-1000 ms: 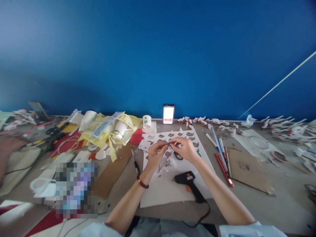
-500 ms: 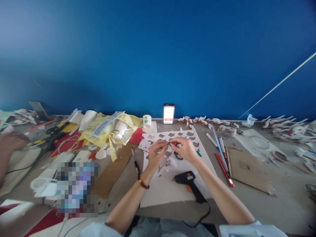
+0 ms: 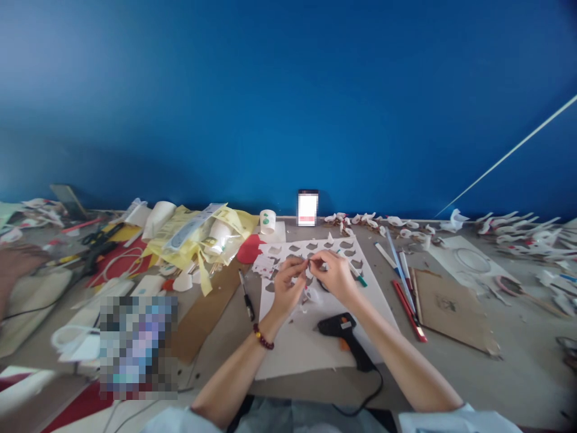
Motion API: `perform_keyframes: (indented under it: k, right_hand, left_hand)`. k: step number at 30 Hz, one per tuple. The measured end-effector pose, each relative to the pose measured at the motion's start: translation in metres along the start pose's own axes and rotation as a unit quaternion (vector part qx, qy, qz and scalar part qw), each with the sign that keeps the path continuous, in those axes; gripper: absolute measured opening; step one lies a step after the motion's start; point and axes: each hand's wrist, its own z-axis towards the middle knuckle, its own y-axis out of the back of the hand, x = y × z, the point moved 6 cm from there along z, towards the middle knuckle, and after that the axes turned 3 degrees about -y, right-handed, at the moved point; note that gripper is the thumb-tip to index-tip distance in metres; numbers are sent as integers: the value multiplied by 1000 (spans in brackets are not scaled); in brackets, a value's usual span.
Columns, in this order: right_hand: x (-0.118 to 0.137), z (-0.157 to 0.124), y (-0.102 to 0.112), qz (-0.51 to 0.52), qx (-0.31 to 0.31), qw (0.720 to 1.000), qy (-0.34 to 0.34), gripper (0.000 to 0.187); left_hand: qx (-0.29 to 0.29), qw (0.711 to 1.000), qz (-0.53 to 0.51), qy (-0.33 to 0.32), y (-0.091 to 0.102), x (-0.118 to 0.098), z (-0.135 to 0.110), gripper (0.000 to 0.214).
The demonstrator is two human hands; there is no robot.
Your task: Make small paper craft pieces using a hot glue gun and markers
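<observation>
My left hand (image 3: pixel 288 282) and my right hand (image 3: pixel 331 273) meet fingertip to fingertip above a white sheet (image 3: pixel 297 355) with bird-shaped cutouts. Both are closed in a pinch on a tiny dark piece, too small to name. Just under them lies a small white paper bird (image 3: pixel 310 294) with a red mark, partly hidden by my hands. A black hot glue gun (image 3: pixel 345 328) rests on the sheet below my right hand, its nozzle toward the left. Beside my right wrist is a green marker (image 3: pixel 358 276). A black pen (image 3: pixel 246 296) lies left of my left hand.
Along the wall stand a phone (image 3: pixel 308 208), a paper cup (image 3: pixel 267 222) and several small white birds (image 3: pixel 396 222). Yellow packaging (image 3: pixel 180 237) is heaped at the left. At the right lie red markers (image 3: pixel 408 313) and cardboard (image 3: pixel 451 310). Another person's hand (image 3: pixel 20 264) is at far left.
My fingertips stay together with only a slight shift, and my right hand has turned a little. More of the green marker shows now.
</observation>
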Motion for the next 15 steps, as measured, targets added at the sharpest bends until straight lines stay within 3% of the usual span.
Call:
perform_keyframes:
  k: [9, 15]
  right_hand:
    - [-7, -7, -5, -44, -63, 997, 31, 12]
    - [-9, -7, -4, -44, -81, 996, 2, 13]
  left_hand:
    - [46, 994, -80, 53, -7, 2, 0, 31]
    - [68, 996, -40, 28, -9, -2, -3, 35]
